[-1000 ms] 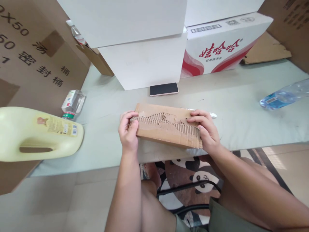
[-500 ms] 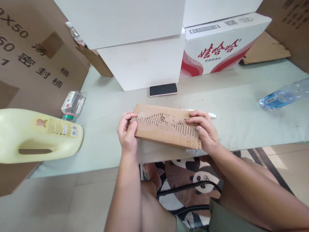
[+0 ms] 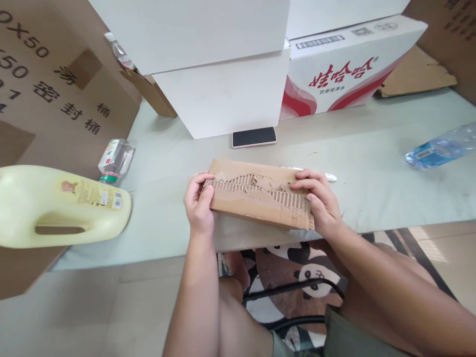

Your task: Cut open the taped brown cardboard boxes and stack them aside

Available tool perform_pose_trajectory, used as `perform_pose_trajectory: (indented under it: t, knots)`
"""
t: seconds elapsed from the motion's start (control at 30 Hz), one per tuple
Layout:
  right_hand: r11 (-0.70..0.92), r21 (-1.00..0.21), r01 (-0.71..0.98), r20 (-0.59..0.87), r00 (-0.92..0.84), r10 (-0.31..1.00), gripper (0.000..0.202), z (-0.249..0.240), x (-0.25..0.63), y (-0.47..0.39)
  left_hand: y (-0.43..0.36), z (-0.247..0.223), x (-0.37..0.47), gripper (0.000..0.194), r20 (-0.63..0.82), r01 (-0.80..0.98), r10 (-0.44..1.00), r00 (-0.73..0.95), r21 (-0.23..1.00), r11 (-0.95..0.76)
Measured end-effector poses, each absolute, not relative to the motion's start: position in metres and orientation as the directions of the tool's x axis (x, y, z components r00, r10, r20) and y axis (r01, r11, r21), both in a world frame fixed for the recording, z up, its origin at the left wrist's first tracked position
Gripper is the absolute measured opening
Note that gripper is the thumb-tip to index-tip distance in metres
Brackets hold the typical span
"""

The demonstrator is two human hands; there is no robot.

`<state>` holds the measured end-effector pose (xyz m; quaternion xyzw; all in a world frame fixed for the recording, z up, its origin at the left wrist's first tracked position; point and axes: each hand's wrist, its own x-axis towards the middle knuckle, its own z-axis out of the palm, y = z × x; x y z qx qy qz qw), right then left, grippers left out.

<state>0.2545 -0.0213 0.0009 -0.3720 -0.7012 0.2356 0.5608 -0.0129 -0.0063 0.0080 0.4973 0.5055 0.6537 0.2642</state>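
A small brown cardboard box [image 3: 256, 206] is held near the table's front edge, its top torn so that the corrugated layer shows. My left hand [image 3: 200, 203] grips its left end, thumb on top. Around the right end my right hand [image 3: 320, 201] is closed, fingers on the top face. A white pen-like object [image 3: 330, 177] lies behind the box, partly covered by my right hand. Beyond the box, a phone [image 3: 254, 137] rests with its dark screen up.
White boxes [image 3: 223, 96] and a red-and-white carton [image 3: 334, 79] stand at the back. On the left are a yellow jug [image 3: 22, 198], a small clear bottle [image 3: 116, 158] and a large brown carton [image 3: 74, 74]. A water bottle [image 3: 427, 152] lies at right.
The whole view has shifted slightly, so things appear a little further right. Both hands keep the same hold on the box.
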Motion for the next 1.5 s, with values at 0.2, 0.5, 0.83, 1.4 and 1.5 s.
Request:
perform_pose_trajectory:
  t: [0.2, 0.5, 0.83, 1.4, 1.5]
  knots:
    - [0.615, -0.745, 0.259, 0.611, -0.104, 0.784, 0.027, -0.0001, 0.2546, -0.0216, -0.0059, 0.0080, -0.0127, 0.017, 0.376, 0.146, 0.849, -0.372, 0.927, -0.346]
    - [0.606, -0.750, 0.264, 0.606, -0.093, 0.790, 0.027, 0.0001, 0.2546, -0.0221, -0.0056, 0.0089, -0.0122, 0.020, 0.365, 0.129, 0.850, -0.379, 0.931, -0.343]
    - [0.600, -0.746, 0.289, 0.599, -0.103, 0.794, 0.028, 0.0007, 0.2554, -0.0224, -0.0059, 0.0059, -0.0134, 0.019, 0.385, 0.139, 0.853, -0.352, 0.923, -0.359]
    - [0.624, -0.737, 0.260, 0.623, -0.099, 0.776, 0.028, -0.0010, 0.2544, -0.0225, -0.0067, 0.0083, -0.0116, 0.019, 0.370, 0.154, 0.854, -0.366, 0.929, -0.337]
    - [0.628, -0.732, 0.263, 0.627, -0.100, 0.773, 0.028, -0.0010, 0.2544, -0.0225, -0.0070, 0.0079, -0.0118, 0.019, 0.367, 0.160, 0.855, -0.367, 0.930, -0.330]
